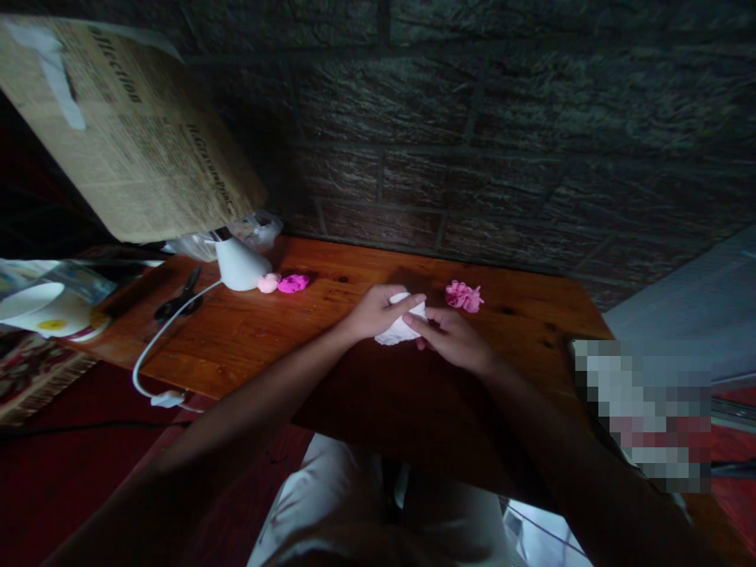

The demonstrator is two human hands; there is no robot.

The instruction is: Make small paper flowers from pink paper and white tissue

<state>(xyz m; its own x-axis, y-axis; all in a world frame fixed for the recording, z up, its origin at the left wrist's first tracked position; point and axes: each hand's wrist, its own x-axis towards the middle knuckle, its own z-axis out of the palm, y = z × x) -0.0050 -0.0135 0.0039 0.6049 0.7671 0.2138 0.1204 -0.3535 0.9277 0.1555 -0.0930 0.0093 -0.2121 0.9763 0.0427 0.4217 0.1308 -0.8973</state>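
Note:
Both my hands meet over the middle of the wooden table, gripping a white, crumpled, soft piece [400, 329] that looks like tissue or crepe paper. My left hand [378, 311] wraps it from the left, thumb lying across its top. From the right, my right hand [452, 335] pinches its edge with thumb and fingers. Just beyond my right hand lies a ruffled pink paper flower [465, 296]. Further left, near the lamp, sit a pale pink ball-like bloom [268, 283] and a bright magenta crumpled bloom [294, 283].
A lamp with a newsprint shade [147, 134] and white base [241, 265] stands at the left, its white cord [142, 358] hanging over the table edge. Black scissors [177, 303] lie beside it. A white cup [50, 311] is far left. A brick-patterned wall [383, 118] backs the table [348, 264].

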